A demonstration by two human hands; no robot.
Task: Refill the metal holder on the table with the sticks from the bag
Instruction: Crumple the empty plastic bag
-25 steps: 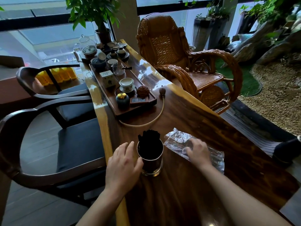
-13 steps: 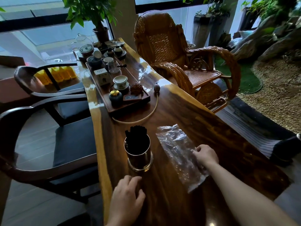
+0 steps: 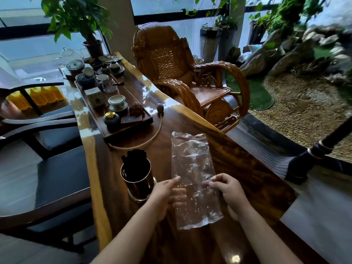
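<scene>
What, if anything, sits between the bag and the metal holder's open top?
Nothing visible. The clear bag, held by both hands, lies just right of the metal holder, whose mouth is already crowded with dark sticks. Only bare table separates them.

A rattan rocking chair (image 3: 182,77) faces dark chairs (image 3: 47,168) across the wooden table (image 3: 247,168), windows (image 3: 28,50) behind.

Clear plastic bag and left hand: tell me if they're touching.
Touching. The head view shows the left hand gripping the clear plastic bag, its fingers visible through the film.
</scene>
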